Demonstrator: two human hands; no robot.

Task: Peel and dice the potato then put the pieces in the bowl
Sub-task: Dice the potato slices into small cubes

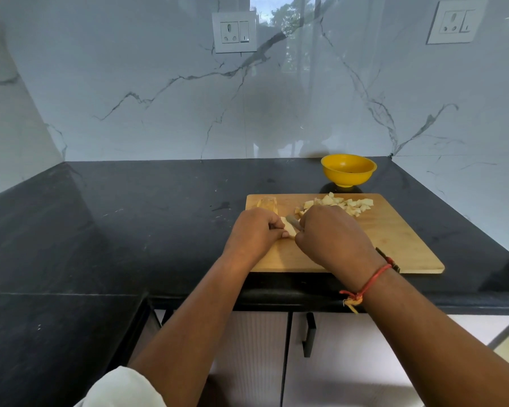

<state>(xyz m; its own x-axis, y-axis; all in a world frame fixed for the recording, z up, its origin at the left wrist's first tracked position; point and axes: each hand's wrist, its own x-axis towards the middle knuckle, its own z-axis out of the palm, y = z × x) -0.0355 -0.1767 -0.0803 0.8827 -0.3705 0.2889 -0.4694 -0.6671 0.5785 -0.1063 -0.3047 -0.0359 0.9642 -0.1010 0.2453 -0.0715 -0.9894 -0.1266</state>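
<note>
Since the potato strip is likely firm, light and slick with starch, pin it near its left end, fingertips tucked. Pale cream, cut flat; lies on the cutting board between your hands. Left hand pinches it; right hand grips the knife. Diced pieces are heaped toward the bowl.

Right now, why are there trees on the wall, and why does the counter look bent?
Head view: the glossy marble wall acts like a mirror, showing a bright window with trees. Head view again: the wide lens bends the counter edges, the dark counter faintly mirrors the yellow bowl, and the knife in the right hand looks blurry.
</note>
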